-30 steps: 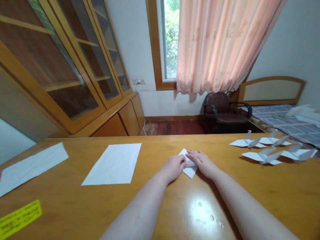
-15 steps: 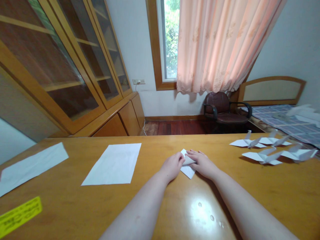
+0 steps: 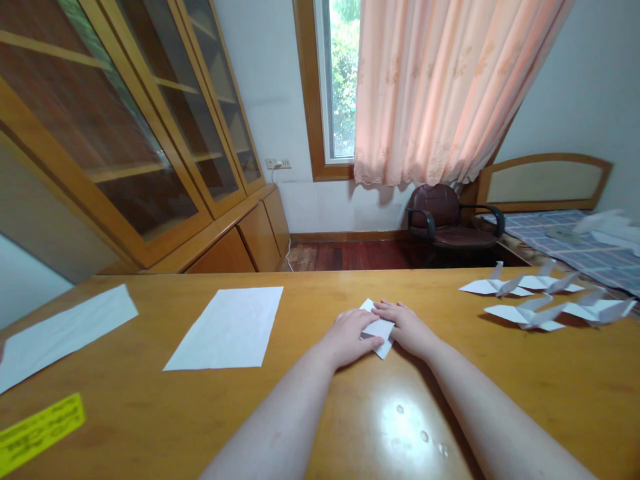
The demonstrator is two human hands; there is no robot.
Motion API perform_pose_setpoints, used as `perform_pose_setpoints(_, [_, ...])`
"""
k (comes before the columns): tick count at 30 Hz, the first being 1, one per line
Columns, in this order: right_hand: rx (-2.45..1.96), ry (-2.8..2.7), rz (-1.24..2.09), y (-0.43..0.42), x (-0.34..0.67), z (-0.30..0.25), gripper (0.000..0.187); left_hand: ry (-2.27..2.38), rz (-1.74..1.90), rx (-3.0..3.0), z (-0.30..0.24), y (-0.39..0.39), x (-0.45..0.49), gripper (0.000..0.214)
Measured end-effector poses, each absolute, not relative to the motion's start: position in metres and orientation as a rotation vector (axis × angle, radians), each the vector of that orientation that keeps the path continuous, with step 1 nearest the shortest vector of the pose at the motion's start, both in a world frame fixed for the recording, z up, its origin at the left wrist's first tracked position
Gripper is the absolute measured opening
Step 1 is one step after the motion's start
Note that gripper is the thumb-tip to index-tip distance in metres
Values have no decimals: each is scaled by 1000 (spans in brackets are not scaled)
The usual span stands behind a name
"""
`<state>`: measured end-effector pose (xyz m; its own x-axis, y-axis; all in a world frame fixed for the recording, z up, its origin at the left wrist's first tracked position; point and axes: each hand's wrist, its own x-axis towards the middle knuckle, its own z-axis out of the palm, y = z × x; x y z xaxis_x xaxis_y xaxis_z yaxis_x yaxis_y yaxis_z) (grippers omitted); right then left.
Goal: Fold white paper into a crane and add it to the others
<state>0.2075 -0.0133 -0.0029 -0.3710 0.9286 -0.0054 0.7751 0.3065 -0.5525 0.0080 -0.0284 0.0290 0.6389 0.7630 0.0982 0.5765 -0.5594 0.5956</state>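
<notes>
A small folded piece of white paper (image 3: 381,329) lies on the wooden table between my two hands, with one corner pointing towards me and another away. My left hand (image 3: 349,337) rests on its left side, fingers stretched across the upper part and the thumb apart near the lower part. On the other side, my right hand (image 3: 407,328) lies flat, its fingertips on the paper's upper right edge. Parts of the paper are hidden under the fingers.
Several folded paper cranes (image 3: 525,313) stand at the table's right. To the left lie a square white sheet (image 3: 227,328), another white sheet (image 3: 65,337) and a yellow label (image 3: 43,432). Beyond the table are a chair (image 3: 440,217) and a glass-door cabinet (image 3: 150,113).
My left hand has opened from a pinch at the paper's left edge and spread over it, thumb moving down and right. A flap that stood raised now lies flatter. My right hand stays in place.
</notes>
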Motion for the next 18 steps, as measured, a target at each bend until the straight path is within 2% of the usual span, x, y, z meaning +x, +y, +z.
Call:
perform_pose_setpoints(4, [-1527,-2260,682,-14,207,-2,49,1054,469,2356,26,-27,7,51])
perform_pose_setpoints(10, [-1520,-2244,675,-17,205,3,52,1041,483,2348,27,-26,6,42])
perform_pose_setpoints(14, [-1513,-2236,686,-17,204,4,47,1092,488,2331,25,-27,8,48])
perform_pose_setpoints(18, [-1513,-2228,689,-17,204,3,47,1140,537,2349,17,-23,9,40])
